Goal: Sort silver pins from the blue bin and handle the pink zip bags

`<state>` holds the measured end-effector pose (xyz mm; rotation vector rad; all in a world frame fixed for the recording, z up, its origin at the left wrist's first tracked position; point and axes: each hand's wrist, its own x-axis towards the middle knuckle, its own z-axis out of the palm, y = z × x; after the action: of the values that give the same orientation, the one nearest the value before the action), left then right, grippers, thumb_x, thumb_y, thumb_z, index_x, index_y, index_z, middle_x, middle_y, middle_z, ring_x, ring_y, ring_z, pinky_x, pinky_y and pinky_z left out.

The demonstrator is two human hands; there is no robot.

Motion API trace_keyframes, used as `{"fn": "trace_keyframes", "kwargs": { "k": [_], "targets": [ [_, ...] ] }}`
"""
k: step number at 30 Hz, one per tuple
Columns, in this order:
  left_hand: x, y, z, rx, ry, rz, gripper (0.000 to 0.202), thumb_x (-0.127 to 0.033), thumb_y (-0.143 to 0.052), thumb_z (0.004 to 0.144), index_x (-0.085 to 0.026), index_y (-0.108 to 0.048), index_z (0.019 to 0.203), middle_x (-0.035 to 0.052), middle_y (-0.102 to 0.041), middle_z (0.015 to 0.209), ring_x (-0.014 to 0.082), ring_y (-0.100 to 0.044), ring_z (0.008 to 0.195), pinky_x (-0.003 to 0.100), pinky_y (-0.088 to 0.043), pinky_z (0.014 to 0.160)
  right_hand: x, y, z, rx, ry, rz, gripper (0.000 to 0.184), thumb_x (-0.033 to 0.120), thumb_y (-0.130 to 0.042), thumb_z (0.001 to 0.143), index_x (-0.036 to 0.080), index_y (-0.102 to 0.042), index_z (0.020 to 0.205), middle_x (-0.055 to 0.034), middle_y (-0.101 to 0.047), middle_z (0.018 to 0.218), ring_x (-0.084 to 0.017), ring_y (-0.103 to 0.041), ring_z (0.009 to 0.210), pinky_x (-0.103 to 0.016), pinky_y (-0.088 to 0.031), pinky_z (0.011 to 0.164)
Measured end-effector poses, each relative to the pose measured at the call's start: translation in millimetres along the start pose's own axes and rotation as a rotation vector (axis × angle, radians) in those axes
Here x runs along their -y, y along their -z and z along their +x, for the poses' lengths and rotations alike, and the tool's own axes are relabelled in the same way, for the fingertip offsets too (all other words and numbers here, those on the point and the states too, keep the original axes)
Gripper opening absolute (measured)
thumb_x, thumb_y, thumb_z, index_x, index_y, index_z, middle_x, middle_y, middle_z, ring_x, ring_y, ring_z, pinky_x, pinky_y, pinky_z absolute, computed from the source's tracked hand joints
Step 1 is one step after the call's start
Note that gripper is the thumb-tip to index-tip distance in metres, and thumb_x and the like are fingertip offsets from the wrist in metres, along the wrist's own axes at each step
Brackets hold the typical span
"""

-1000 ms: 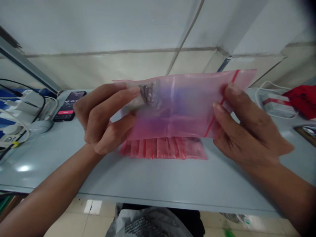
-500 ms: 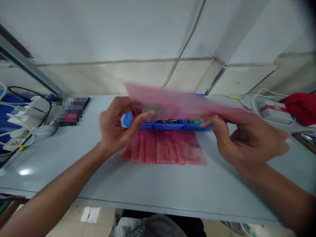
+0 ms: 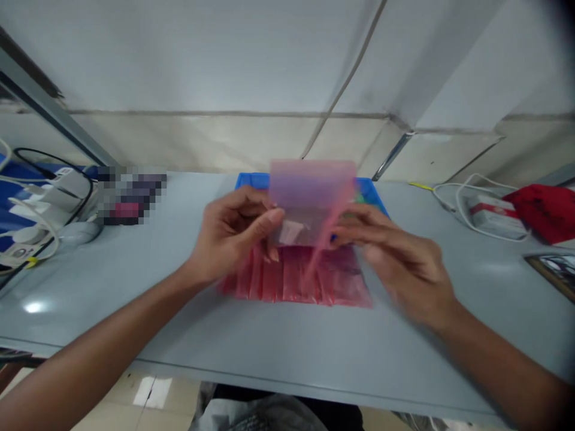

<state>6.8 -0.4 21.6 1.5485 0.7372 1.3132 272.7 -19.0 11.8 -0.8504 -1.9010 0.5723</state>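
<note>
Between both hands a translucent pink plastic bag (image 3: 312,185) is held up, folded over at its right side. My left hand (image 3: 238,233) pinches its left edge between thumb and fingers. My right hand (image 3: 399,257) is closed on the folded right part, its fingertips blurred by motion. Something pale shows low in the bag, too unclear to name. Below, on the table, lies a row of overlapping pink bags (image 3: 296,281). Behind the held bag stands a blue divided tray (image 3: 375,194), mostly hidden, with a bit of green at its right.
A grey table (image 3: 287,341) runs up to the wall. At left are white plugs and cables (image 3: 40,209) and a blurred-out dark object (image 3: 135,200). On the right lie a white box (image 3: 496,215), a red cloth (image 3: 543,212) and a framed item (image 3: 554,272).
The held bag was stretched wide between the hands; now it is folded over and narrower. My right hand has moved left, closer to the left hand.
</note>
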Motion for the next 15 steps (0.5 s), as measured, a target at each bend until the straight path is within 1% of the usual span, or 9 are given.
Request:
{"fn": "trace_keyframes", "kwargs": {
  "k": [2, 4, 5, 6, 7, 9, 11, 13, 15],
  "targets": [
    [0, -4.3, -5, 0.078, 0.029, 0.014, 0.023, -0.044, -0.067, 0.099, -0.021, -0.066, 0.100, -0.0004, -0.070, 0.071, 0.0145, -0.070, 0.059, 0.025, -0.060, 0.052, 2, -4, -3, 0.055, -0.033, 0.029, 0.029, 0.026, -0.067, 0.100, 0.035, -0.075, 0.126, -0.0034, -0.079, 0.105, -0.023, -0.072, 0.112, -0.034, -0.062, 0.085],
    [0, -6.6, -9, 0.149, 0.033, 0.032, 0.031, -0.050, -0.063, 0.100, -0.021, -0.069, 0.108, 0.0048, -0.075, 0.087, 0.0178, -0.074, 0.075, 0.028, -0.063, 0.063, 4, -7, -5, 0.036, -0.038, 0.022, 0.037, 0.021, -0.067, 0.098, 0.038, -0.072, 0.131, -0.0013, -0.078, 0.118, -0.019, -0.074, 0.103, -0.032, -0.063, 0.082],
    [0, -7.0, -9, 0.161, 0.024, 0.059, 0.032, -0.050, -0.066, 0.099, -0.021, -0.069, 0.110, 0.0066, -0.076, 0.094, 0.0191, -0.075, 0.082, 0.029, -0.064, 0.068, 5, -9, -6, 0.027, -0.034, 0.019, 0.040, 0.019, -0.067, 0.098, 0.038, -0.071, 0.133, -0.0010, -0.076, 0.124, -0.018, -0.075, 0.098, -0.031, -0.063, 0.081],
    [1, -6.6, -9, 0.147, 0.009, 0.100, 0.031, -0.048, -0.070, 0.096, -0.020, -0.070, 0.110, 0.0075, -0.076, 0.099, 0.0196, -0.074, 0.086, 0.029, -0.063, 0.071, 6, -11, -6, 0.026, -0.030, 0.024, 0.042, 0.019, -0.068, 0.098, 0.039, -0.070, 0.135, -0.0011, -0.075, 0.129, -0.017, -0.075, 0.095, -0.031, -0.063, 0.078],
    [1, -5.2, -8, 0.108, -0.007, 0.152, 0.028, -0.044, -0.075, 0.094, -0.020, -0.071, 0.108, 0.0073, -0.076, 0.100, 0.0191, -0.074, 0.088, 0.028, -0.062, 0.074, 5, -12, -6, 0.031, -0.034, 0.036, 0.045, 0.018, -0.068, 0.097, 0.039, -0.068, 0.138, -0.0015, -0.073, 0.130, -0.017, -0.075, 0.091, -0.031, -0.064, 0.076],
    [2, 1.3, -4, -0.022, -0.041, 0.252, 0.023, -0.037, -0.078, 0.091, -0.019, -0.072, 0.104, 0.0047, -0.076, 0.094, 0.0158, -0.071, 0.082, 0.026, -0.058, 0.071, 4, -15, -6, 0.036, -0.048, 0.074, 0.049, 0.017, -0.067, 0.097, 0.037, -0.064, 0.142, -0.0036, -0.073, 0.130, -0.018, -0.075, 0.092, -0.031, -0.064, 0.072],
    [5, 13.7, 5, -0.165, -0.077, 0.320, 0.024, -0.035, -0.077, 0.092, -0.021, -0.071, 0.111, 0.0012, -0.074, 0.086, 0.0130, -0.066, 0.074, 0.024, -0.054, 0.067, 1, -18, -7, 0.024, -0.049, 0.103, 0.047, 0.017, -0.066, 0.097, 0.034, -0.065, 0.141, -0.0063, -0.074, 0.126, -0.021, -0.074, 0.099, -0.032, -0.064, 0.070],
    [10, 29.6, 15, -0.284, -0.140, 0.415, 0.040, -0.032, -0.077, 0.091, -0.024, -0.067, 0.128, -0.0023, -0.070, 0.077, 0.0124, -0.062, 0.070, 0.025, -0.052, 0.068, -2, -20, -7, -0.001, -0.039, 0.096, 0.041, 0.016, -0.066, 0.097, 0.030, -0.069, 0.135, -0.0079, -0.076, 0.118, -0.023, -0.073, 0.103, -0.032, -0.064, 0.067],
    [18, 44.4, 23, -0.355, -0.242, 0.569, 0.052, -0.028, -0.079, 0.087, -0.026, -0.063, 0.136, -0.0051, -0.066, 0.069, 0.0141, -0.061, 0.070, 0.027, -0.052, 0.073, -4, -21, -7, -0.032, -0.026, 0.065, 0.034, 0.016, -0.065, 0.097, 0.029, -0.073, 0.127, -0.0075, -0.076, 0.113, -0.022, -0.073, 0.095, -0.032, -0.062, 0.064]
  ]
}}
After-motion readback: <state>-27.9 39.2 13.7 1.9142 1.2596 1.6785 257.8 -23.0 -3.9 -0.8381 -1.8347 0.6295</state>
